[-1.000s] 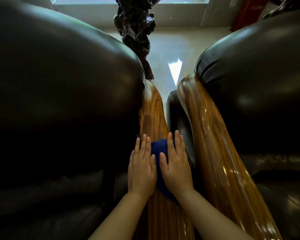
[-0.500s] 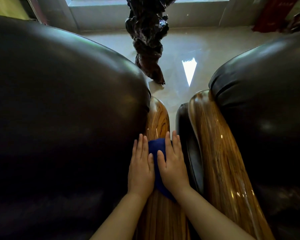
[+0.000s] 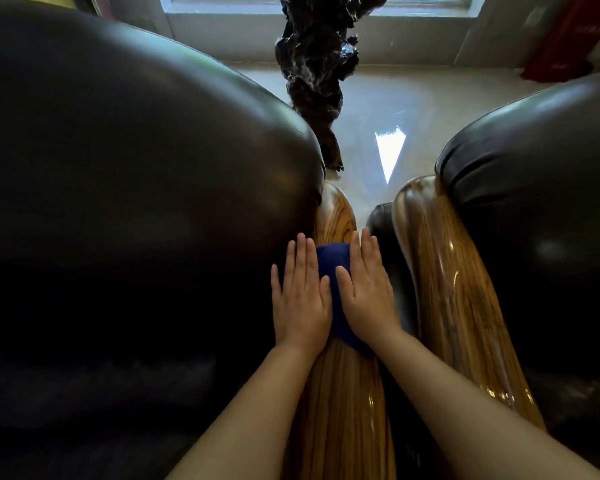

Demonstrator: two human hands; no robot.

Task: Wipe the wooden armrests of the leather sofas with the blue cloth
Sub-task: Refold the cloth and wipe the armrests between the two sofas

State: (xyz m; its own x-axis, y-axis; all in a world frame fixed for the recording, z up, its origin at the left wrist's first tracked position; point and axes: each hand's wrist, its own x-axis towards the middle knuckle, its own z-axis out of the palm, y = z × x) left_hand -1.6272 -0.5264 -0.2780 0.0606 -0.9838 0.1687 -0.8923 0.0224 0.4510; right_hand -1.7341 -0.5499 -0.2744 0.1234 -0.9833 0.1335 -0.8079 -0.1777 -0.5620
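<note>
The left hand point(image 3: 300, 299) and right hand point(image 3: 369, 296) lie flat, fingers straight and close together, pressing the dark blue cloth point(image 3: 336, 271) onto the glossy striped wooden armrest point(image 3: 343, 403) of the left black leather sofa point(image 3: 136, 202). Just beside it runs a second glossy wooden armrest point(image 3: 454, 299) of another black leather sofa point(image 3: 541, 220). Beyond their far ends lie a shiny pale tiled floor point(image 3: 395, 105), a gnarled dark carved wood sculpture point(image 3: 317, 71) and a window sill point(image 3: 243, 15).

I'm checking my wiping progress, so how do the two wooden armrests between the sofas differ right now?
The left armrest has the blue cloth on it, pressed flat by the left hand and right hand; the right armrest is bare and untouched. The right armrest shows more of its width and brighter glare than the left. Both are glossy striped wood beside dark leather.
</note>
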